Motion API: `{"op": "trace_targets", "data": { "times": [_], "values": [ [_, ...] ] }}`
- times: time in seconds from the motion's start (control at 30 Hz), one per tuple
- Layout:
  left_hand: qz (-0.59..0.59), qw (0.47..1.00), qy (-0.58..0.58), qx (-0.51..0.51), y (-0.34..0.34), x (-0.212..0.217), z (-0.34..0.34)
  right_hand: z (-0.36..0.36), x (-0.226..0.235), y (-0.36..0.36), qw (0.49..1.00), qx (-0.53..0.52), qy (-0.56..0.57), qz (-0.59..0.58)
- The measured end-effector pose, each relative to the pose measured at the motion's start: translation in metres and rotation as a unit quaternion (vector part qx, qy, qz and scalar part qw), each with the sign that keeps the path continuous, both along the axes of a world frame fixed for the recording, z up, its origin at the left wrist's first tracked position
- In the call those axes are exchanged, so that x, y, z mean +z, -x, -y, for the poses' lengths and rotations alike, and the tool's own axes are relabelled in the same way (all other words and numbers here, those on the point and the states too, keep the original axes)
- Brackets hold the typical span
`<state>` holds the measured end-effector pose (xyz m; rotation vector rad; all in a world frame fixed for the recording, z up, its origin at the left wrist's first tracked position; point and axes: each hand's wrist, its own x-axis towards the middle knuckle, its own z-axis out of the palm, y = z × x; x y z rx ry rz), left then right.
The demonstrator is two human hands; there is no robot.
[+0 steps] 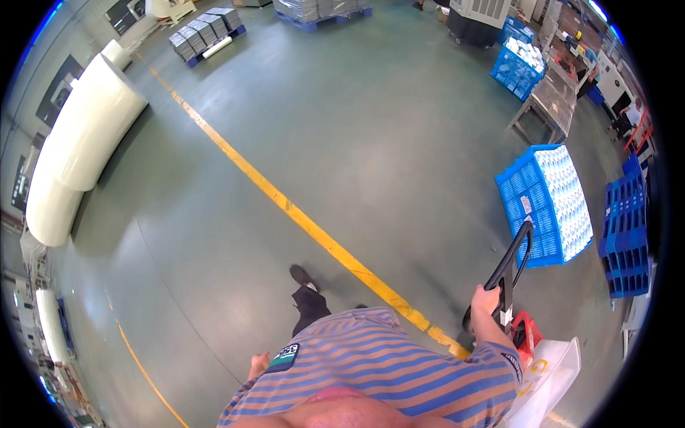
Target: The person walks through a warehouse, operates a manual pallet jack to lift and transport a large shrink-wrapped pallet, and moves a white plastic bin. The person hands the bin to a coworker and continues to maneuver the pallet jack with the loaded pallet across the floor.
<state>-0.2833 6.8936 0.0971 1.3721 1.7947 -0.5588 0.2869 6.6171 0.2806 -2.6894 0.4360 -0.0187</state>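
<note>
Head view: far left of the right hand's grip, large white rolls (93, 128) are lying on the green floor (399, 143). A yellow line (285, 203) is slanting across it, passing just left of the grip. Nearer, the left hand (258, 365) is hanging beside the striped shirt (378, 360); its fingers are looking curled, but I cannot tell whether they are pinching anything. Ahead and left of the grip, a dark shoe (302, 277) is showing. At the body's right side, the black handle (503, 265) is forming a smooth, rounded loop, its top leaning forward of the grip. The right hand (485, 301) is wrapping its fingers around one bar of that loop, the bare forearm stretching forward from a short sleeve. Just right of the grip, a red part (528, 335) is showing. Beyond the loop, a blue crate (524, 203) is holding rows of white-and-blue packs (564, 200). Farther right, blue pallets (624, 235) are standing stacked.
</note>
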Motion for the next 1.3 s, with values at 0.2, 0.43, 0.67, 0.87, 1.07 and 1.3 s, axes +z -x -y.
{"op": "trace_targets", "data": {
  "times": [0.2,0.43,0.67,0.87,1.07,1.3],
  "values": [
    [0.024,0.989,0.019,-0.146,0.017,-0.007,-0.139,-0.146,0.039,-0.008,1.000,-0.011,0.010,0.002],
    [0.102,0.981,-0.163,-0.027,-0.085,-0.009,-0.446,-0.313,0.050,-0.019,0.999,-0.005,0.031,-0.018],
    [0.357,0.879,-0.306,-0.080,-0.293,0.093,-0.654,-0.485,0.052,-0.079,0.999,-0.028,0.009,-0.032],
    [0.247,0.912,-0.307,-0.111,-0.295,0.075,-0.772,-0.599,0.024,-0.162,0.998,-0.046,-0.032,-0.010],
    [-0.080,0.983,-0.052,-0.154,-0.147,0.001,-0.794,-0.719,0.014,-0.224,0.998,-0.037,-0.022,-0.040],
    [-0.052,0.986,0.032,-0.158,-0.162,-0.047,-0.842,-0.855,0.003,-0.302,0.995,-0.052,-0.090,-0.013]
  ]
}}
